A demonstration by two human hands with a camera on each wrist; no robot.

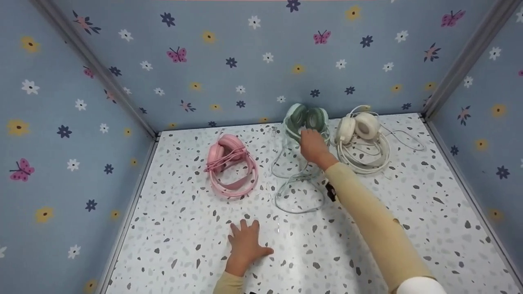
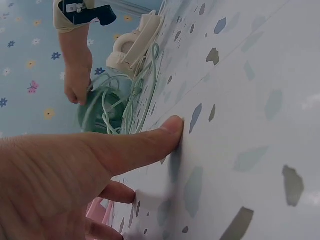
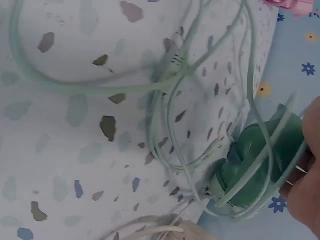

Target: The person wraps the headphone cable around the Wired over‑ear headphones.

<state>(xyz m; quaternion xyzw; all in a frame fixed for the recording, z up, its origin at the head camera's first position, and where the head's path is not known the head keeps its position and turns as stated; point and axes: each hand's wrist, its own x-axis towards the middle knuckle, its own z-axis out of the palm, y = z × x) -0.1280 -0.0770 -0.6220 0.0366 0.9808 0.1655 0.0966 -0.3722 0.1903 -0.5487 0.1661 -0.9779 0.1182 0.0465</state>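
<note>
At the back of the table, my right hand (image 1: pixel 314 147) grips the headband of the green headphones (image 1: pixel 314 119), its fingers curled over it. The ear cups lean up near the back wall. A pale green cable (image 1: pixel 300 211) trails from them in loose loops toward me. In the right wrist view the green headphones (image 3: pixel 250 165) show behind strands of cable, beside the fingers. My left hand (image 1: pixel 244 245) rests on the tabletop near the front with fingers spread and nothing held. The left wrist view shows its thumb (image 2: pixel 155 142) touching the surface.
Pink headphones (image 1: pixel 231 147) with a bundled cord lie left of the green ones. White headphones (image 1: pixel 367 125) with a coiled cable stand close on the right. Flowered blue panels (image 1: pixel 261 81) enclose the speckled table (image 1: pixel 184 228) at the back and sides.
</note>
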